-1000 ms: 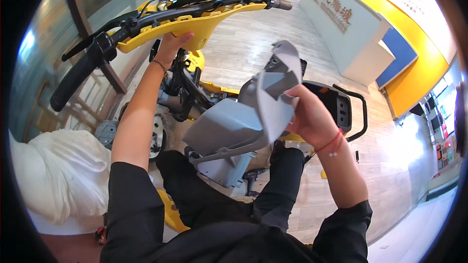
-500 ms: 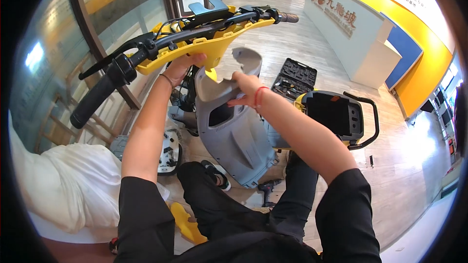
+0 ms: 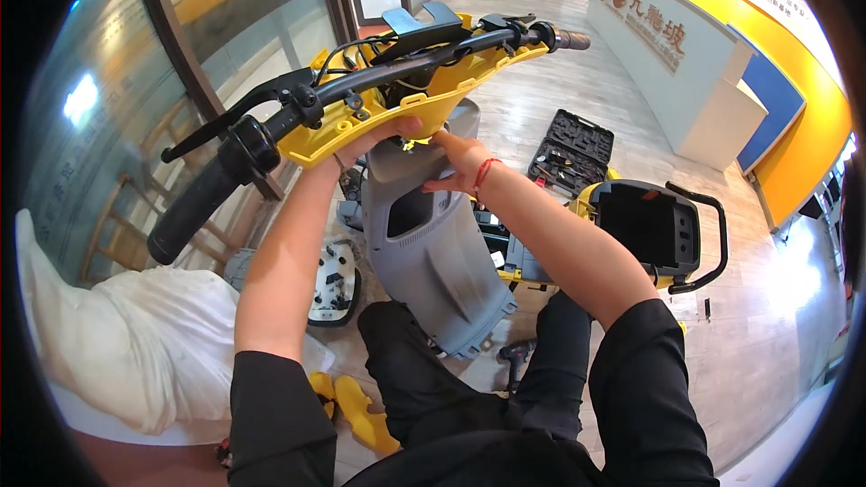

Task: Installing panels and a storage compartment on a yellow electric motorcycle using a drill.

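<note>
A scooter's black handlebar with a yellow cover crosses in front of me, cables showing inside the cover. My left hand is closed on the cover's lower edge, its fingers partly hidden. Below it stands a grey front panel with a dark opening, its top tucked up against the yellow cover. My right hand grips the panel's upper right side, the index finger at the seam and other fingers near the opening. The panel's lower end is between my legs.
An open black tool case lies beyond the scooter's yellow-and-black rear body. A drill is by my right foot. Yellow parts and a tray of small black pieces lie left, near a white-covered object.
The grey panel's top has gone up under the yellow cover, closing the gap between them. My hands have come closer together. The whole view has shifted slightly.
</note>
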A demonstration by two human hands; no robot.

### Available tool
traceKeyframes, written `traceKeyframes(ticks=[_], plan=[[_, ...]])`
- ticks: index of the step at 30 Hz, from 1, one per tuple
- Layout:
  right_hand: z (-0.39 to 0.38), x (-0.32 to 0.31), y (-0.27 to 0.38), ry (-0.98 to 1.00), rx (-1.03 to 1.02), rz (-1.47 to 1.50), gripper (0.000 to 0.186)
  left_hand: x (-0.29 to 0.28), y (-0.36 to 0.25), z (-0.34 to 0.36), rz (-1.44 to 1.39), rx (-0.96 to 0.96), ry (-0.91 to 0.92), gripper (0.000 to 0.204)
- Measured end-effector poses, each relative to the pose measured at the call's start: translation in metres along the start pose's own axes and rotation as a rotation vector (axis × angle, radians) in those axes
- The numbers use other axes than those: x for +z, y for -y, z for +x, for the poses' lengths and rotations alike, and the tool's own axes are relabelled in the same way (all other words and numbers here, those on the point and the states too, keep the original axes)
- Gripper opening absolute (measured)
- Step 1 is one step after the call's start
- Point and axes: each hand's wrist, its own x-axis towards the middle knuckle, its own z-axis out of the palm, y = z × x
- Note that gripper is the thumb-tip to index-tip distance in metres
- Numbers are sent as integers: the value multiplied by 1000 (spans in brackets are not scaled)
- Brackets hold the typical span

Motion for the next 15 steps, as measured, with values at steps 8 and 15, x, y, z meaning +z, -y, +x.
traceKeyframes(ticks=[8,15], plan=[[3,-12,-14,202,-104,116,59,0,12,3,-76,-47,61,59],[-5,-15,-14,193,-11,353,42,0,11,-4,134,-95,28,61]])
